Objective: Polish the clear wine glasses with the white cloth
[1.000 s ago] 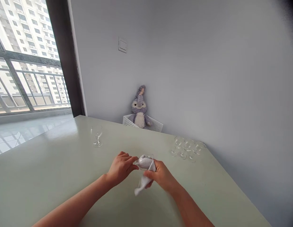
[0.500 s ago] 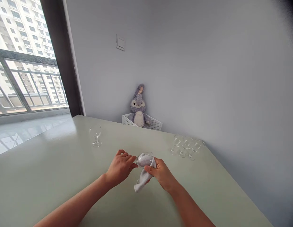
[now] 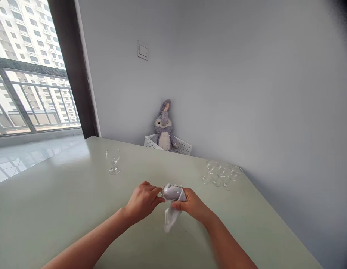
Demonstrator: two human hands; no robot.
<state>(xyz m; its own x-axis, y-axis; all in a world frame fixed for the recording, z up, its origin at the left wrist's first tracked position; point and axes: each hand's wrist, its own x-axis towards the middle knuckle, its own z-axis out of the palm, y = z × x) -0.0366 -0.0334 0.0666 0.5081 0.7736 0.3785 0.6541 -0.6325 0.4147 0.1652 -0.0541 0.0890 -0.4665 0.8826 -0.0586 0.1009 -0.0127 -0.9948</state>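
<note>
Over the table's middle, a clear stemmed glass (image 3: pixel 170 191) lies on its side in the air, its bowl toward the right. My left hand (image 3: pixel 145 198) is closed around its stem and foot, which the fingers mostly hide. My right hand (image 3: pixel 193 205) grips a pale grey-white cloth (image 3: pixel 171 218). Part of the cloth is stuffed inside the bowl, and a loose end hangs below. The right thumb lies on the cloth near the rim, while the other fingers are largely hidden.
One stemmed glass (image 3: pixel 114 162) stands upright at the back left of the pale green table (image 3: pixel 128 243). Several more glasses (image 3: pixel 218 173) stand grouped near the right back edge. Behind the table, a plush toy (image 3: pixel 164 130) sits in a white perforated basket (image 3: pixel 186 148) against the wall.
The hanging end of the cloth has swung slightly right and down. My left fingers have curled in closer around the stem. The standing glasses have not moved.
</note>
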